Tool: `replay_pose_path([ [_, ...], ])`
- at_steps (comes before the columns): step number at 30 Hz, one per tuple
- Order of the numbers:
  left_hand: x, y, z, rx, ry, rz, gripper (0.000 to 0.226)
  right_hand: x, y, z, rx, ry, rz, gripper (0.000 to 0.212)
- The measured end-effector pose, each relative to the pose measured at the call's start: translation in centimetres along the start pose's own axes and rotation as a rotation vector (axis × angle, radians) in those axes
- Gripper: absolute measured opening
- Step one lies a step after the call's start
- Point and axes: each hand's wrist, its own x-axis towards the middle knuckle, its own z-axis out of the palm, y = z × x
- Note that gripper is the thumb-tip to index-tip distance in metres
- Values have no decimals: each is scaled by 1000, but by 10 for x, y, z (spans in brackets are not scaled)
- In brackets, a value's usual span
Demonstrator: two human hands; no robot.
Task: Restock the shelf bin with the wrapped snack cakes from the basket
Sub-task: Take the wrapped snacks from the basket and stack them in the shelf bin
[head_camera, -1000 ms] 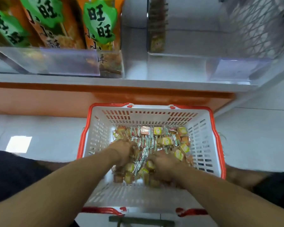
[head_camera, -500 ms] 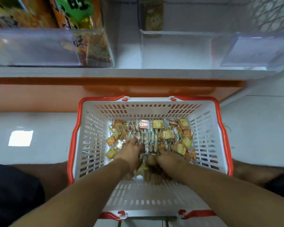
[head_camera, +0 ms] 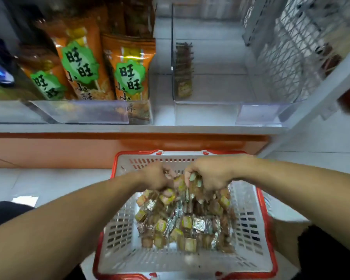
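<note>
Snack cakes (head_camera: 178,223) in both hands, above basket (head_camera: 119,229)

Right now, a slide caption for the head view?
Both hands lift wrapped snack cakes above white red-rimmed plastic basket, below clear shelf bin.

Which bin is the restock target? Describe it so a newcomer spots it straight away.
Start at the white shelf above the orange strip. The clear plastic bin sits on it right of centre, above the red-rimmed basket. Unlike the left-hand bin packed with orange snack bags, it is nearly bare, with one row of small packets along its left wall.
</note>
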Motion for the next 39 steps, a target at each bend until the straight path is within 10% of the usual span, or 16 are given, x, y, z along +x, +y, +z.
replay_pose_path([
  [5,-63,82,-38,-395,-154,153,9,-111,-31,-73,234,293,-152,40],
  [11,-112,121,-56,-633,-194,316,10,-145,-25,-90,1342,407,-406,29],
  [15,-113,131,-49,-820,-106,335,20,-130,-21,-90,1596,449,-458,26],
  [28,-110,142,-39,-1020,-407,345,49,-97,-20,-75,1289,745,-544,45],
  [39,-113,140,-30,-959,-234,462,47,-99,-18,-69,982,883,-470,49],
])
